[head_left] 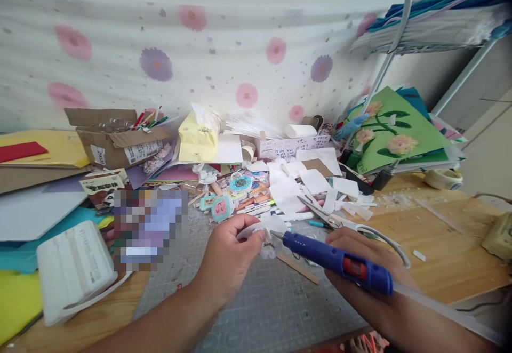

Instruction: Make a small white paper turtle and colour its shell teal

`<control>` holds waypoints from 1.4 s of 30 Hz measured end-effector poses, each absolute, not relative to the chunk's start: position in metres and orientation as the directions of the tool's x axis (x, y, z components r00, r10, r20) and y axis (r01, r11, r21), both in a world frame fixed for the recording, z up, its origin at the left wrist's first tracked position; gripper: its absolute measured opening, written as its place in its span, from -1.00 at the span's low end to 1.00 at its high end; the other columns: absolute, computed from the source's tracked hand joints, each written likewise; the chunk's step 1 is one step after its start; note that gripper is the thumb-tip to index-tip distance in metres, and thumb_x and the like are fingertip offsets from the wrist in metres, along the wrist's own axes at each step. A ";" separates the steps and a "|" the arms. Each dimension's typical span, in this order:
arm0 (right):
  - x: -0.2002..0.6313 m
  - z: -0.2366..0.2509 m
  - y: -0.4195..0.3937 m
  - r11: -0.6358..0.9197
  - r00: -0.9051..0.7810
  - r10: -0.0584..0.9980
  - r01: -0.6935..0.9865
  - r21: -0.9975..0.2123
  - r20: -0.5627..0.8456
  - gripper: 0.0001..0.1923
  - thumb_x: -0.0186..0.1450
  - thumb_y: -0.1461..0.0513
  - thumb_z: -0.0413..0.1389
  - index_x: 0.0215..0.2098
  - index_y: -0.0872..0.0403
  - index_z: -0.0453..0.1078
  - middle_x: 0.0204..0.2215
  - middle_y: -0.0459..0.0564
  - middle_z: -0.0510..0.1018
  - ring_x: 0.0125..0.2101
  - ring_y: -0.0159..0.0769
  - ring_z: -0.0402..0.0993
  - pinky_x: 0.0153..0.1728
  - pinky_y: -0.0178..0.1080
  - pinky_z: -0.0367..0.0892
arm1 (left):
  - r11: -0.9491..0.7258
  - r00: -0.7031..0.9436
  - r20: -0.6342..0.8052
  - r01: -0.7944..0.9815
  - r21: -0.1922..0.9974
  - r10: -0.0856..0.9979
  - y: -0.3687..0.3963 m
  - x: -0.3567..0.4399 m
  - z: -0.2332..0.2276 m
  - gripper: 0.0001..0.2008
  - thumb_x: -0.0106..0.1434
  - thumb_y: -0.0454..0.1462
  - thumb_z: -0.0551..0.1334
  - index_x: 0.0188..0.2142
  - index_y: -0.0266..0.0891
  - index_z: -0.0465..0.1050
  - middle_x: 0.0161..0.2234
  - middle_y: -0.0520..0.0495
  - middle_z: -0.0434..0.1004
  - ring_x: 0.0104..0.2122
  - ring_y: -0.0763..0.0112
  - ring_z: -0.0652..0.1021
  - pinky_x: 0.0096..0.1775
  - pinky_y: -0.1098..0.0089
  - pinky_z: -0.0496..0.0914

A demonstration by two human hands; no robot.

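Note:
Between the thumb and fingers of my left hand [230,251] is a white paper piece [276,225], pinched above the grey cutting mat [224,321]. My right hand [360,283] grips a blue hot glue gun [332,259], its fingers mostly hidden behind the body. The gun's nozzle points left and meets or nearly meets the paper; I cannot tell which. A clear glue stick [436,305] runs out of the gun's back end. Under the paper a flat wooden stick [298,269] lies on the mat. Just beyond the gun rest scissors [330,217] with pale handles.
White paper scraps [286,193], pens and small crafts crowd the mat's far side. At left are a white box-shaped device [74,270] with a cable, a blurred-out screen [154,227] and a cardboard box [120,139]. A green flower picture [394,129] leans at the right.

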State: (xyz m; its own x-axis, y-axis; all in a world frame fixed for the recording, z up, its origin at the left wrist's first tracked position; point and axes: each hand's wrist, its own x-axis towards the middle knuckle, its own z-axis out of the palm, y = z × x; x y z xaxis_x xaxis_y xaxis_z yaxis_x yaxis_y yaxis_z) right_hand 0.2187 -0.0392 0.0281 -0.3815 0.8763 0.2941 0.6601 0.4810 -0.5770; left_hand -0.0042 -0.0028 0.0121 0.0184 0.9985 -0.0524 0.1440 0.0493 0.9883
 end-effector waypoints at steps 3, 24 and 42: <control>0.220 0.025 -0.039 0.466 -0.366 0.885 0.710 -0.529 0.288 -0.89 0.24 0.27 0.00 -0.45 0.03 0.28 -0.50 -0.09 0.40 -0.52 -0.34 0.37 -0.52 -0.30 0.31 | 0.048 0.032 -0.054 0.152 0.987 0.998 -0.003 -0.004 0.012 -0.88 0.09 -0.21 0.24 -0.42 -0.22 0.46 -0.47 0.02 0.48 -0.44 0.37 0.45 -0.43 0.47 0.25; 0.221 0.020 -0.040 0.568 -0.391 0.817 0.667 -0.482 0.423 -0.86 0.18 0.27 0.08 -0.27 -0.03 0.36 -0.32 -0.05 0.49 -0.30 -0.23 0.50 -0.38 -0.32 0.44 | 0.009 0.010 -0.011 0.199 0.980 1.000 0.001 -0.006 0.009 -0.87 0.11 -0.21 0.21 -0.47 -0.22 0.40 -0.53 0.07 0.37 -0.48 0.43 0.37 -0.46 0.48 0.22; 0.223 0.027 -0.039 0.449 -0.357 0.893 0.676 -0.585 0.273 -0.86 0.28 0.22 -0.01 -0.45 -0.01 0.23 -0.53 -0.12 0.36 -0.51 -0.31 0.34 -0.50 -0.27 0.30 | 0.049 0.040 -0.059 0.229 0.972 0.997 -0.002 -0.004 0.015 -0.88 0.08 -0.20 0.23 -0.41 -0.20 0.44 -0.48 0.04 0.46 -0.46 0.39 0.41 -0.44 0.46 0.26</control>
